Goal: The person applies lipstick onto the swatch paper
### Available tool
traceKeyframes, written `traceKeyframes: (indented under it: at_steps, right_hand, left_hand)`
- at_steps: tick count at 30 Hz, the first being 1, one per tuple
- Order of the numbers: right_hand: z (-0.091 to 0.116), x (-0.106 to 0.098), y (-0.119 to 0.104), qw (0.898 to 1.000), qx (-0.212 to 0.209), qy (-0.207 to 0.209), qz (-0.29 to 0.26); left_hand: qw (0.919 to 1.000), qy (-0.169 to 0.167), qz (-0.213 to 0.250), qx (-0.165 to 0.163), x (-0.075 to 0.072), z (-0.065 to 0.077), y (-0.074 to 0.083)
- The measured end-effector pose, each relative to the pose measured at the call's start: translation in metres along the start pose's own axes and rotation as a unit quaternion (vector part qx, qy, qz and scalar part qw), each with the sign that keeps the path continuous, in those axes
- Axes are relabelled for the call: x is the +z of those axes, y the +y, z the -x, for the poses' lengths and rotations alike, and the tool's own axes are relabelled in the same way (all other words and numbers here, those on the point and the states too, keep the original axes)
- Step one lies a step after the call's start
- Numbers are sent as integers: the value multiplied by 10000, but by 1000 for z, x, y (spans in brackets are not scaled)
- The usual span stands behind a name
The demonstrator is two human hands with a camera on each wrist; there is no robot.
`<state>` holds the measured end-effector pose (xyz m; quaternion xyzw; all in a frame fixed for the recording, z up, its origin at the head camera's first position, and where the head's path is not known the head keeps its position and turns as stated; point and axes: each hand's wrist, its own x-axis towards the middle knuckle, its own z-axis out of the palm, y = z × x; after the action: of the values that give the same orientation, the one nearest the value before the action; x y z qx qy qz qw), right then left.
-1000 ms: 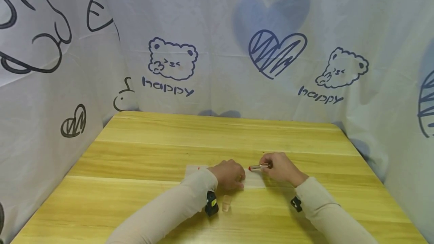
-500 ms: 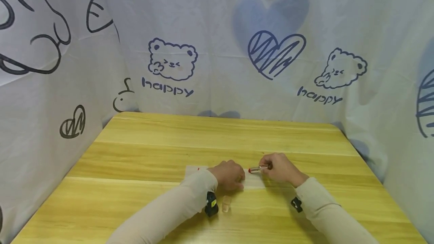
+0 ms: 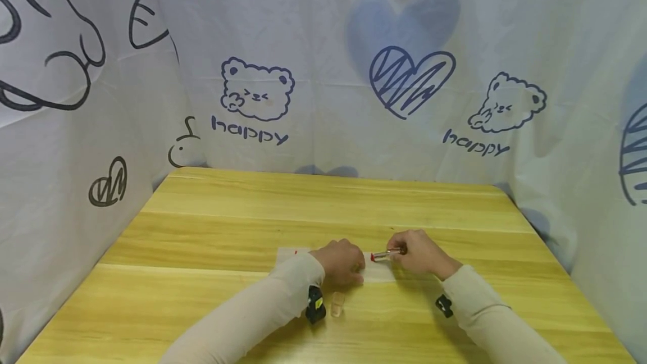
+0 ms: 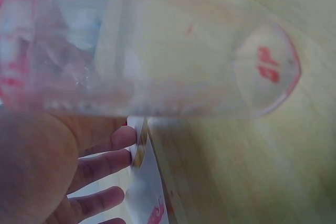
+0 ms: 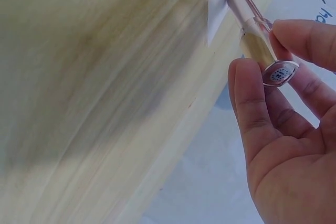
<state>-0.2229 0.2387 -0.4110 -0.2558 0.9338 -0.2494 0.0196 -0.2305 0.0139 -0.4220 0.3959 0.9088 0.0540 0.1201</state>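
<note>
Lipstick (image 3: 388, 253) tip has slid a little toward the person since the earlier frames; right hand (image 3: 417, 250) shifts slightly with it, left hand (image 3: 341, 262) holds its place.

Head view: right hand has the lipstick pinched, red tip pointing left, over the right part of a white paper strip (image 3: 380, 275). Small red trace at the tip (whether it's in contact, can't tell from up here). Left hand rests across the middle of the strip, fingers bent down and apart from the lipstick. Red mark (image 3: 296, 252) sits on the strip's left end. Clear cap (image 3: 337, 304) lies on the tabletop (image 3: 253, 198), nearer the person than the strip, just beside the left wrist's black camera (image 3: 315, 305). Printed white curtain (image 3: 313, 27) behind, with bears and hearts.

Left wrist view: cap fills the upper part, see-through, red figure at its rounded end. Left hand below it: fingers spread, fingertips at the paper, nothing gripped. Another bit of red on the paper, low in frame.

Right wrist view: thumb and fingers close on the lipstick barrel, held tilted, round printed label (image 5: 280, 74) on its base facing the camera, red tip right by the paper's edge.
</note>
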Motion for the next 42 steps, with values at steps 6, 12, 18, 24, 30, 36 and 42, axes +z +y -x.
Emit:
traceKeyframes:
  at_steps: [6, 12, 18, 24, 30, 36, 42]
  right_hand:
    - [0, -1, 0, 10000, 40, -84, -26]
    - [1, 0, 0, 9996, 115, -190, -148]
    - [3, 1, 3, 9993, 124, -254, -226]
    - [4, 2, 4, 9987, -11, -350, -368]
    - [4, -1, 1, 9986, -45, -404, -329]
    - [6, -6, -3, 9983, -155, -484, -280]
    - [8, -9, -4, 9968, -302, -631, -375]
  left_hand:
    - [9999, 84, -64, 63, 0, -1, -2]
    - [10000, 19, -6, -4, 0, 0, -1]
    - [10000, -14, 23, -33, 0, 1, 1]
    - [10000, -31, 83, -33, 0, 3, 2]
    - [10000, 35, 87, 25, -1, 3, 2]
    - [9999, 43, 120, 17, -2, 2, 2]
    - [10000, -4, 61, 18, -3, 0, 2]
